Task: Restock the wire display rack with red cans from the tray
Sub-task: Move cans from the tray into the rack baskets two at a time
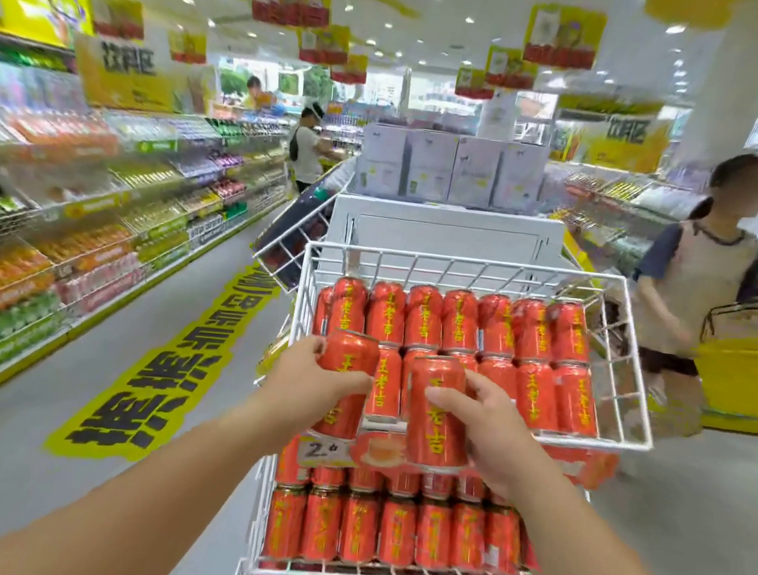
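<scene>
A white wire display rack (631, 420) stands right in front of me, its top basket filled with two rows of red cans (497, 333) with yellow lettering. My left hand (320, 376) grips one red can (350, 356) at the basket's front left corner. My right hand (484, 429) grips a second red can (435, 412) just in front of the basket's front rail. Both cans are upright. The lower tiers (400, 573) hold more red cans. No tray is in view.
Stocked drink shelves (57, 242) line the aisle on the left, above a yellow floor sticker (168, 384). A person (693, 292) carrying a yellow basket (755, 369) passes close on the right. Stacked white cartons (452, 166) stand behind the rack, with two people farther back.
</scene>
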Available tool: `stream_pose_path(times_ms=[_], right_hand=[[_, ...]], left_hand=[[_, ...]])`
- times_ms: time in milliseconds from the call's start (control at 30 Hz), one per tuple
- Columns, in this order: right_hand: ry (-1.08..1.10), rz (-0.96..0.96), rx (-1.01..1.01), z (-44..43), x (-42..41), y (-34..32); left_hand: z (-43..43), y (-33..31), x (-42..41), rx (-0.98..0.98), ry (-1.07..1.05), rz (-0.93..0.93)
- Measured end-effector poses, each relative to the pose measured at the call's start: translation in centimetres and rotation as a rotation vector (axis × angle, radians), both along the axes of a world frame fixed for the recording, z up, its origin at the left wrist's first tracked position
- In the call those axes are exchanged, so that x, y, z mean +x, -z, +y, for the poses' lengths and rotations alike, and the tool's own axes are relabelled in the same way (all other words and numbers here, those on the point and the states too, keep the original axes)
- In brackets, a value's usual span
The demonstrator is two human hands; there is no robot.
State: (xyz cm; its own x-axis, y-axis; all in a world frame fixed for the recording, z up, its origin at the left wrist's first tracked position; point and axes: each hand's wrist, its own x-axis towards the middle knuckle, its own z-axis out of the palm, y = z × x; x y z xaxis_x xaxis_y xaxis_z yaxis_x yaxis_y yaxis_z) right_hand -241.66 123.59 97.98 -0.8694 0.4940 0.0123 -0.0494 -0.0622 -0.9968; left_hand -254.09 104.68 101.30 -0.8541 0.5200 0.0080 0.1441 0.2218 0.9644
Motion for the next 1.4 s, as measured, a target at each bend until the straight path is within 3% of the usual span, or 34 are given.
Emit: stream_pose_path(times_ms=[267, 533, 733, 967, 1067, 1400], right_hand=[[-0.015, -0.081, 0.147, 5.9, -6.4, -0.6], [0.022, -0.099, 0.102, 3.8, -11.8, 2.8], [0.112, -0.08, 0.181, 2.3, -12.4, 3.6], [0.186, -0.114, 0.25, 1.6, -12.4, 3.6], [0.197, -0.113, 0.251, 1.4, -12.5, 3.4], [0.15, -0.151, 0.337, 0.0, -12.9, 3.0]], left_hand=[[4.9, 0.5, -4.5, -0.044, -0.201, 0.01], [5.9, 2.7, -5.6, -0.214, -0.238, 0.217], [5.2, 3.1, -6.4, -0.435, -0.237, 0.46], [5.1, 3.5, -5.4, -0.831, -0.227, 0.928], [4.8, 3.9, -6.1, -0.977, -0.257, 1.036], [4.2, 7.0, -8.0, -0.951, -0.364, 1.145]])
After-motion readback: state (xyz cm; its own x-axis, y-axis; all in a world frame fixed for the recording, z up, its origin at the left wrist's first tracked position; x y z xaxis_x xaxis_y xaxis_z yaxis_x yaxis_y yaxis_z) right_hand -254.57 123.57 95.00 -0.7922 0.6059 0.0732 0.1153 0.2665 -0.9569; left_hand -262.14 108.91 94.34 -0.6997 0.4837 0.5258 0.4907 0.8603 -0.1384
